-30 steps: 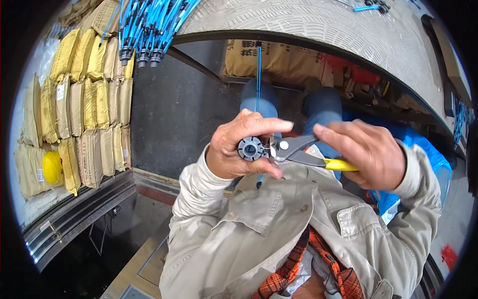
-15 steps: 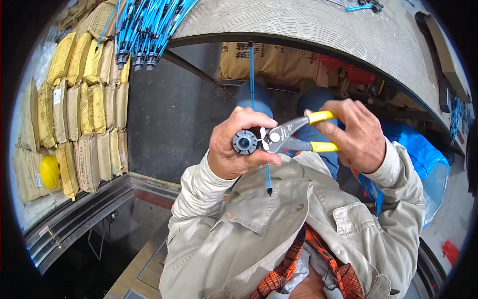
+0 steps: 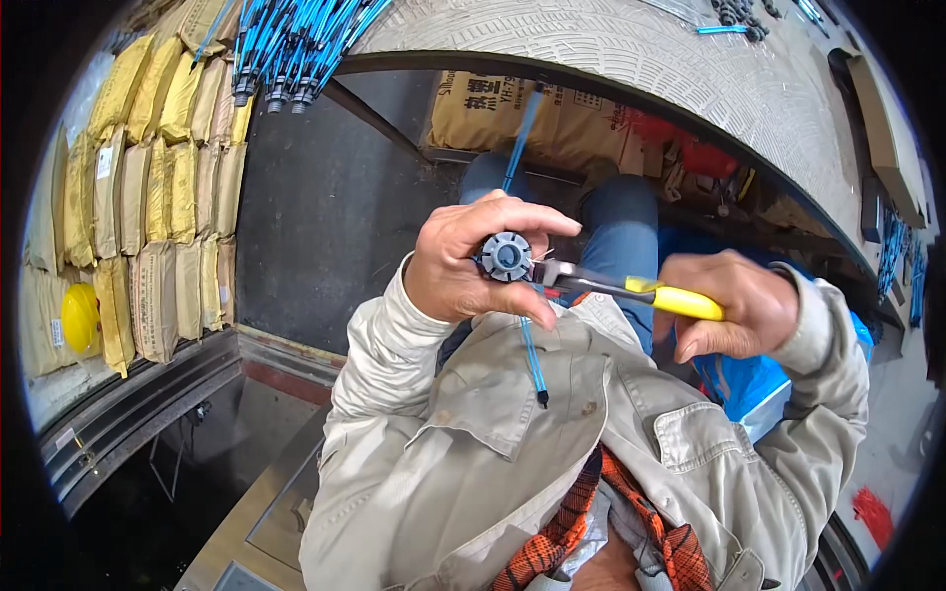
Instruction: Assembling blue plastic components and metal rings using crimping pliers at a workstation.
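My left hand (image 3: 443,258) grips a black round ribbed fitting (image 3: 506,256), its slotted end facing up. A thin blue rod (image 3: 532,357) passes by the fitting. It sticks out beyond the hand on the far side and on the near side, where it ends in a black tip. My right hand (image 3: 747,301) is wrapped round the yellow handles of a pair of pliers (image 3: 688,301). The plier jaws touch or nearly touch the right side of the fitting; whether anything is between them I cannot tell. My left thumb and forefinger spread around the jaws.
A bundle of blue rods with black ends (image 3: 281,59) hangs over the far-left edge of a grey textured worktop (image 3: 631,44). Stacked yellow and tan sacks (image 3: 158,197) line the left, with a yellow helmet (image 3: 81,317). A blue bag (image 3: 754,386) is beside my right arm.
The pliers have turned edge-on and their handles point lower to the right. The fitting has shifted slightly right and up, and the blue rod now slants.
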Demonstrator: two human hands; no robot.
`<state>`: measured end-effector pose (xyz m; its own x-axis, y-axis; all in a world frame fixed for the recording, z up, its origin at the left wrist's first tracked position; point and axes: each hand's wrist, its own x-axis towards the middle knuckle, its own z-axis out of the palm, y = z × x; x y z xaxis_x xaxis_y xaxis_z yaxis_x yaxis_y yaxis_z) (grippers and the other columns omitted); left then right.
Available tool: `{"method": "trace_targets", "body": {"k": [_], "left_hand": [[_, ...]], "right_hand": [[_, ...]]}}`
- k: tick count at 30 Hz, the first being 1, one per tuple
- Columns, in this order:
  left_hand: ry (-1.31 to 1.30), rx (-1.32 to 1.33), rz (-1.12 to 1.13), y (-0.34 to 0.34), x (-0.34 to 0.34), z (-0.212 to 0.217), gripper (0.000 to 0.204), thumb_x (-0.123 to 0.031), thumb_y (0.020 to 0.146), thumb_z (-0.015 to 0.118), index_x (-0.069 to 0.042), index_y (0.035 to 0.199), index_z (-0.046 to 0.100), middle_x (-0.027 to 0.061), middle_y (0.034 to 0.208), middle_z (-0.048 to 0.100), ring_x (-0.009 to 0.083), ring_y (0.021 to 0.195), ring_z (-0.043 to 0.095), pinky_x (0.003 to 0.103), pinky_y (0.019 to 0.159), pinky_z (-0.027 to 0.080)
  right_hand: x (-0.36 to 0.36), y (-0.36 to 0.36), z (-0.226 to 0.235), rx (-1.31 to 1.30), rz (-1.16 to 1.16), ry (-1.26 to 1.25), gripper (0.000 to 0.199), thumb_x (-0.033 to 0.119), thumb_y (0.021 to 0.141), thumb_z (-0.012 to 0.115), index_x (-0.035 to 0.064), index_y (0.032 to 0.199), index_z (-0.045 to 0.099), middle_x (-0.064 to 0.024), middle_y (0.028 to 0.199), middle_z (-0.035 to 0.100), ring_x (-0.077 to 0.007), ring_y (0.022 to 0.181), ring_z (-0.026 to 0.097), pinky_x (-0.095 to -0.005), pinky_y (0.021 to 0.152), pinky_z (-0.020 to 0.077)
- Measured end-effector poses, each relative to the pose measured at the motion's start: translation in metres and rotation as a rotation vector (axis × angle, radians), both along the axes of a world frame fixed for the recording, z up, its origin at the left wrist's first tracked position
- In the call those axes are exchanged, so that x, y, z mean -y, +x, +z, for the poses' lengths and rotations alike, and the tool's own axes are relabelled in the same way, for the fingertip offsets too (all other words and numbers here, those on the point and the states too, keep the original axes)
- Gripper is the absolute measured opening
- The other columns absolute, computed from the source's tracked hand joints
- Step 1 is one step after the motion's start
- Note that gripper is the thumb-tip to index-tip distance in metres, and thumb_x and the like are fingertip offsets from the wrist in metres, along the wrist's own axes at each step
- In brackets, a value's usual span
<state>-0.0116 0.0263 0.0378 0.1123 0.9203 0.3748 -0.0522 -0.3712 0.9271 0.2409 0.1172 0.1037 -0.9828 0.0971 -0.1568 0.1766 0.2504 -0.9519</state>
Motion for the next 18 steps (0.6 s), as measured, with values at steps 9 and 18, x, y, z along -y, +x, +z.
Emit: {"method": "trace_targets", "body": {"k": [9,18], "left_hand": [[-0.097,0.120,-0.247,-0.017,-0.008,-0.006,0.089,-0.043,0.037,0.083,0.009,0.105,0.060,0.0057,0.065,0.056,0.0132,0.059,0.047,0.022,0.054,0.038],[-0.113,0.514,-0.193,-0.002,-0.001,-0.017,0.111,-0.034,0.037,0.085,0.006,0.130,0.039,0.0091,0.077,0.063,0.0122,0.066,0.057,0.023,0.060,0.045]], "right_hand": [[0.088,-0.035,-0.084,-0.314,-0.049,-1.436,0.032,0.029,0.093,0.049,0.0012,0.076,0.051,-0.0115,0.069,0.053,-0.0152,0.049,0.046,-0.0224,0.045,0.0368],[0.082,-0.043,-0.086,-0.485,-0.604,-0.993,0.025,0.015,0.089,0.047,0.0026,0.068,0.048,-0.0107,0.064,0.048,-0.0147,0.046,0.040,-0.0223,0.037,0.0331]]}}
